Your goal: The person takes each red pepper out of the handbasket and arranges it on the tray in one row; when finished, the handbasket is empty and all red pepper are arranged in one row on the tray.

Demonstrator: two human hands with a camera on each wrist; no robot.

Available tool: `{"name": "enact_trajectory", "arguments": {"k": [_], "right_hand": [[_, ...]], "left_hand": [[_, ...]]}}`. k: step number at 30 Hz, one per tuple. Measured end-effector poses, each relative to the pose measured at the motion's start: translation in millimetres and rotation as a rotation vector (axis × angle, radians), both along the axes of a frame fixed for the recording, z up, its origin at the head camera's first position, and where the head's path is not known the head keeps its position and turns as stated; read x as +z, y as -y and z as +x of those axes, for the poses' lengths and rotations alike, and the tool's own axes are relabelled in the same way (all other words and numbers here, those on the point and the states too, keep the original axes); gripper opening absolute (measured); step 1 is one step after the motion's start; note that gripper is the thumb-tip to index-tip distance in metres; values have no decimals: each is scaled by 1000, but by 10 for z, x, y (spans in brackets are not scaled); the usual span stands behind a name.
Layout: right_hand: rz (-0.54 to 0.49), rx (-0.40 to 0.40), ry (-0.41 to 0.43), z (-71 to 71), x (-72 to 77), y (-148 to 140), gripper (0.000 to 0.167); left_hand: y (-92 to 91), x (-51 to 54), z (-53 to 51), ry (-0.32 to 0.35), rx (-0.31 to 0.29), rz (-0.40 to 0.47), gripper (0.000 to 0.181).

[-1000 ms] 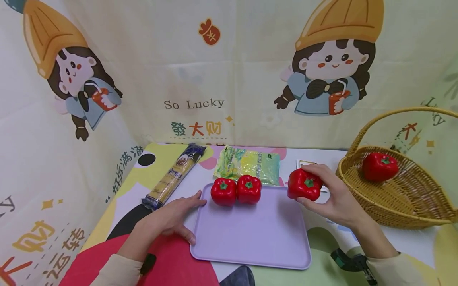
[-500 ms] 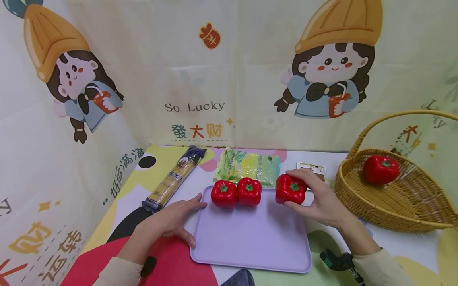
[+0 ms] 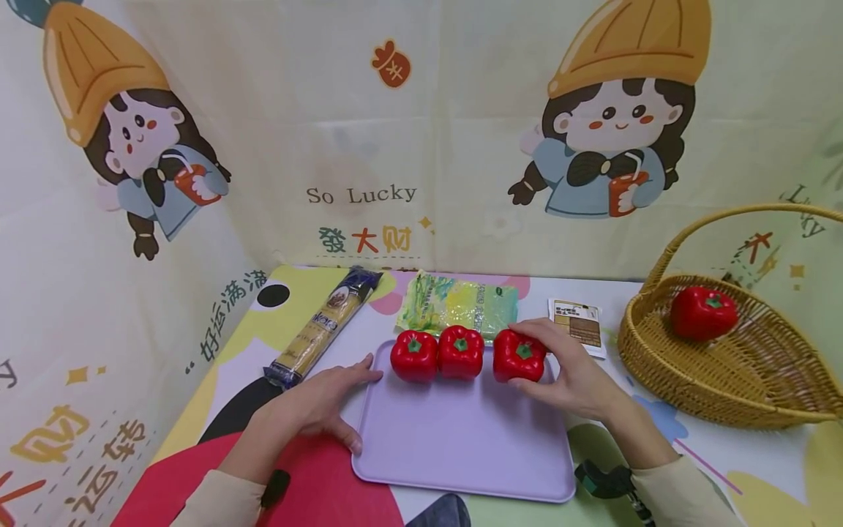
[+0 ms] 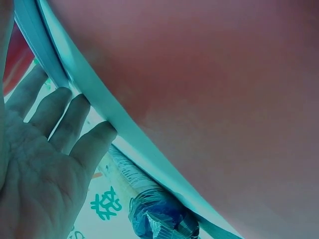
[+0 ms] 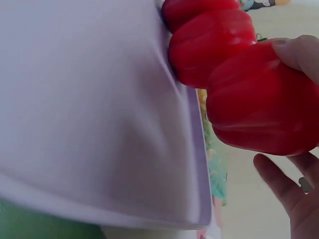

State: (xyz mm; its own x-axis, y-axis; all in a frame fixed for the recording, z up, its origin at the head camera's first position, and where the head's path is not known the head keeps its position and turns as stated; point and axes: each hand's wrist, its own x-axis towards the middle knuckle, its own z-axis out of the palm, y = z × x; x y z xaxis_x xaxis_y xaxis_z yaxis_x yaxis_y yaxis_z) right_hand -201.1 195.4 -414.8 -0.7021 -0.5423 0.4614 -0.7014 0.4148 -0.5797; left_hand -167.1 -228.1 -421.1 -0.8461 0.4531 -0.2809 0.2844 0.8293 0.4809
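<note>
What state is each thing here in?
Flat lilac rectangular tray, partly filled
Two glossy red bell peppers, on tray
Third red pepper, held by right hand
Brown wicker basket, holding another red pepper
Long blue-ended pasta packet, flat, apparently sealed
Green-yellow plastic packet, flat, apparently sealed
Small white-and-brown flat packet, closure unclear
Left hand, outstretched at tray's rim

A table [image 3: 342,483] with a patterned cover in red, black, white, yellow and green carries everything. A lilac tray [image 3: 461,439] lies flat at its middle. Far left of that, a pasta pack [image 3: 324,326] lies aslant; just beyond the tray lies a green-yellow bag [image 3: 456,304]. A small packet [image 3: 578,327] lies far right, near a wicker basket [image 3: 665,388] standing at the right.
</note>
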Motion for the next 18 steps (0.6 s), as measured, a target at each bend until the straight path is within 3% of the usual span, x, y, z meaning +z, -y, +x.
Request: {"name": "enact_trajectory", "arguments": {"k": [18], "right_hand": [[92, 7, 65, -20, -28, 66, 75]], "left_hand": [[-27, 7, -26, -2, -1, -7, 108]]}}
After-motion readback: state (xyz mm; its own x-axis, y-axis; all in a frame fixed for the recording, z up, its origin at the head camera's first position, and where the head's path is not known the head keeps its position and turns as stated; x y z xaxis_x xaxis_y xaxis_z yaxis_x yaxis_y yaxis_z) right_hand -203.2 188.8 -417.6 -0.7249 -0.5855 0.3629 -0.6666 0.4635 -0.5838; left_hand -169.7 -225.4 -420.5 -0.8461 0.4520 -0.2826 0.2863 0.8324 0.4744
